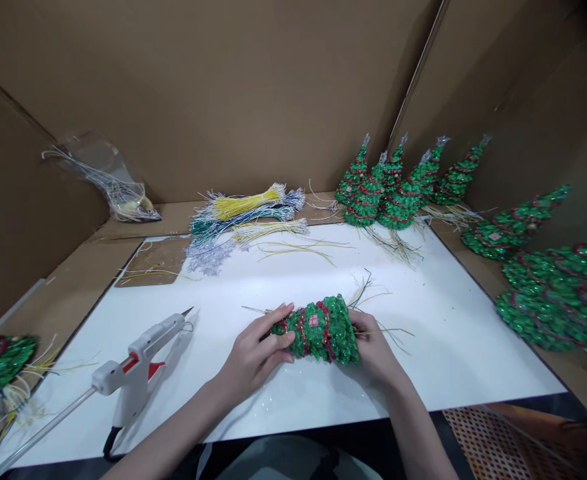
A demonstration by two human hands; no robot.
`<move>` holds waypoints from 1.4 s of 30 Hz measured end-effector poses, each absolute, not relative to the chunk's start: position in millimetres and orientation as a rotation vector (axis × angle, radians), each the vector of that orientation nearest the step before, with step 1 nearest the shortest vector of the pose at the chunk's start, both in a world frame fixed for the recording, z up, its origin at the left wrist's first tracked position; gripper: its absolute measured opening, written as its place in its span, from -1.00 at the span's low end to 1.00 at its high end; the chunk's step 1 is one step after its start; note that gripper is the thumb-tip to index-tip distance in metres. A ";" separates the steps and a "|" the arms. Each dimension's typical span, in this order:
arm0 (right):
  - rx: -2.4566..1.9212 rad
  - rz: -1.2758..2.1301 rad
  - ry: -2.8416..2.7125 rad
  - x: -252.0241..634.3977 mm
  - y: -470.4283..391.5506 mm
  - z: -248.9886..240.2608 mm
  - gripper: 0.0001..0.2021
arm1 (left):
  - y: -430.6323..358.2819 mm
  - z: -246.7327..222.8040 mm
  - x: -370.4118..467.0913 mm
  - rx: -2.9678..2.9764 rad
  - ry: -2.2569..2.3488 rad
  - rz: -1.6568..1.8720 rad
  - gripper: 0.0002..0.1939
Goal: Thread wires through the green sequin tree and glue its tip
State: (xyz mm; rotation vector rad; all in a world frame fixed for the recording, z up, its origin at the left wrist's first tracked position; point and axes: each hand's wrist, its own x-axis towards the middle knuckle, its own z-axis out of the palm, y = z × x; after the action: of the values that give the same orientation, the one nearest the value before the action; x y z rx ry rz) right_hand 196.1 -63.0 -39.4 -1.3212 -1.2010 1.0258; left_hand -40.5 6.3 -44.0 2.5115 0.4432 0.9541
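Note:
A small green beaded Christmas tree (318, 330) lies on its side over the white board, tip to the left. It carries red garlands and a small pink square. My left hand (256, 350) is closed around its narrow end. At the wide base is my right hand (373, 343), its fingertips partly hidden in the base opening, closed on the rim there. Thin loose wires (368, 290) stick out around the base. Just left of my left fingers, a thin pointed rod (254, 309) shows, partly hidden by the hand.
A white glue gun (140, 363) stands on the left. Behind lie bundles of coloured wires (248, 207), clear stars (210, 257) and a plastic bag (118, 183). Several finished trees (406, 197) stand at the back right; others line the right edge. Cardboard walls (223, 87) enclose the white board (453, 333).

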 end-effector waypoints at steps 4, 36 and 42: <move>-1.239 1.096 -1.089 192.7 -61.0 -44.2 -0.89 | 2.4 -44.8 -34.4 2.515 0.535 1.008 -0.73; -1.281 1.050 -0.985 191.1 -62.9 -51.3 -0.93 | 1.2 -19.3 -27.0 2.028 0.742 0.726 -0.68; -1.274 1.038 -0.997 190.4 -63.0 -50.6 -0.93 | 25.0 -6.9 -18.0 1.903 0.666 0.439 -0.50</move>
State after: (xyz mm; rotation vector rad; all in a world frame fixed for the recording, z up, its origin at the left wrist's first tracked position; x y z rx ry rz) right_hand 190.4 -63.0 -50.6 -1.2741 -0.9969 1.0383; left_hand -18.0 25.0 -6.9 1.9026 0.6655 0.4394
